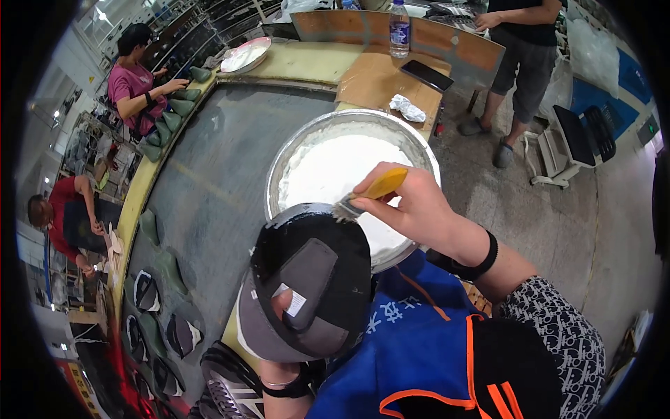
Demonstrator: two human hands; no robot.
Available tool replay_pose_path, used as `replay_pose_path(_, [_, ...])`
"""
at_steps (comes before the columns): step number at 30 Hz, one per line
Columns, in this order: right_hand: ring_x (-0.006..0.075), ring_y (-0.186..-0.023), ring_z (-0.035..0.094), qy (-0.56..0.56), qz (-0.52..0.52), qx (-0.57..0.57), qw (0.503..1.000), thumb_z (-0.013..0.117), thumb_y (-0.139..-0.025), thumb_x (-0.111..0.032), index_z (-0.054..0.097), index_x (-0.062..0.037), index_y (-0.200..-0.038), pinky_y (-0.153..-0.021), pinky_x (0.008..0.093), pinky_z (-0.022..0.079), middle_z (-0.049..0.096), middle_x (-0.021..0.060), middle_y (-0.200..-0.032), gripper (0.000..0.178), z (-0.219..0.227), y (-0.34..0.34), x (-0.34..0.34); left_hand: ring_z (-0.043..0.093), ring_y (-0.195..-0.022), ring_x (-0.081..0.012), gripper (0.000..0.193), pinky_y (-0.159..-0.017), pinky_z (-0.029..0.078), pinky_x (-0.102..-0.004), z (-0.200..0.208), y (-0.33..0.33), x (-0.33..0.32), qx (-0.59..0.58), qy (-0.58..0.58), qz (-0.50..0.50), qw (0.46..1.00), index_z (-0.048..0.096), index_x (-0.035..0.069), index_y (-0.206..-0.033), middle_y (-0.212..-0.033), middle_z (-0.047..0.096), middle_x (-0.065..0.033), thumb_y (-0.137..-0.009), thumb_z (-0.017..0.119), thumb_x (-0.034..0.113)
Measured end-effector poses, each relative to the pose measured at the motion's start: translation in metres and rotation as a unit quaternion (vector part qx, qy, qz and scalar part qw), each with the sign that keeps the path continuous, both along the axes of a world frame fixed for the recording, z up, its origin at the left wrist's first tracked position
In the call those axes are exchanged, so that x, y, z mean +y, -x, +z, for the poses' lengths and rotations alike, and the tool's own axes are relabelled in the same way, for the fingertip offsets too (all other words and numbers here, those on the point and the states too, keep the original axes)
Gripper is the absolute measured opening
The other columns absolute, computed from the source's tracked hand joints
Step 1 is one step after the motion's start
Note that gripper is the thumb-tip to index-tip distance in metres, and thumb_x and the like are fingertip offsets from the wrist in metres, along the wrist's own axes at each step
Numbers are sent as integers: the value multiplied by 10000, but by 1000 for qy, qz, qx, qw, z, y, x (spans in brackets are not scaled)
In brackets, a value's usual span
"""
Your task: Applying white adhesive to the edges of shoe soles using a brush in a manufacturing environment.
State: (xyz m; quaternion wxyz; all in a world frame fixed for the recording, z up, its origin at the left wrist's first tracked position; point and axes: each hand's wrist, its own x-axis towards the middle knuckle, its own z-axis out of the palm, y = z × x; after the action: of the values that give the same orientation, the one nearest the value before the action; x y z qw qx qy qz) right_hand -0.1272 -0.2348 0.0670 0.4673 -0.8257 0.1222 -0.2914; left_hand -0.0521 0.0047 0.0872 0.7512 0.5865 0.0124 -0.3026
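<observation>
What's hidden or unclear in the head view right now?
Head view:
Left hand: mostly hidden by the black-and-grey fabric shoe upper.
Yellow-handled bristle brush: grip partly covered by the right hand.
Round silver metal basin: near rim partly blocked by the upper.
Grey laced sneaker: cut off by lower edge.
Person at upper right: head beyond upper edge.

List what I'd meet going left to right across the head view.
Person in a red shirt, green foot-shaped form, grey-and-black fabric shoe upper, yellow-handled bristle brush, black-and-white chair.
</observation>
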Motion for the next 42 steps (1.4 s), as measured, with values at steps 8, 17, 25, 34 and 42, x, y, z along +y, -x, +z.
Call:
replay_pose_path(8, [165, -567, 613, -96, -12, 47, 994, 669, -865, -192, 584, -11, -802, -544, 317, 466, 615, 97, -625, 210, -23, -4, 13, 600, -1044, -192, 343, -905, 469, -314, -64, -22, 34, -157, 10, -12, 987, 571, 6, -1238, -1178, 609, -97, -939, 578, 175])
replay_pose_path(17, [28, -653, 548, -239, 39, -36, 970, 678, -888, -135, 593, -13, -844, -574, 199, 436, 598, 7, -695, 154, -2, 12, 22, 641, -699, -158, 223, -556, 519, -249, -20, -34, 44, -82, -16, -8, 996, 594, 25, -1105, -938, 664, -100, -918, 628, 143])
replay_pose_path(25, [43, -614, 530, -138, 8, -105, 985, 693, -886, -162, 620, -11, -869, -549, 222, 401, 613, 14, -694, 169, 10, -9, 1, 602, -526, -159, 128, -468, 472, -256, -2, -18, 34, 32, -77, -107, 991, 643, -27, -978, -738, 647, -88, -856, 664, 5])
replay_pose_path(34, [176, -572, 596, -169, 58, 28, 983, 670, -842, -200, 611, -12, -789, -557, 309, 451, 618, 95, -631, 205, -4, -1, 20, 641, -506, -187, 165, -442, 494, -249, -12, -55, 24, 50, -126, -204, 970, 642, -26, -911, -667, 673, -137, -939, 633, 136])
replay_pose_path(42, [256, -533, 587, -42, 67, 6, 997, 701, -848, -274, 637, -52, -775, -536, 336, 443, 589, 89, -592, 243, 19, -9, 12, 692, -629, -208, 246, -549, 548, -283, -7, -54, 12, -65, -222, -149, 961, 632, -32, -941, -763, 705, -159, -970, 607, 211])
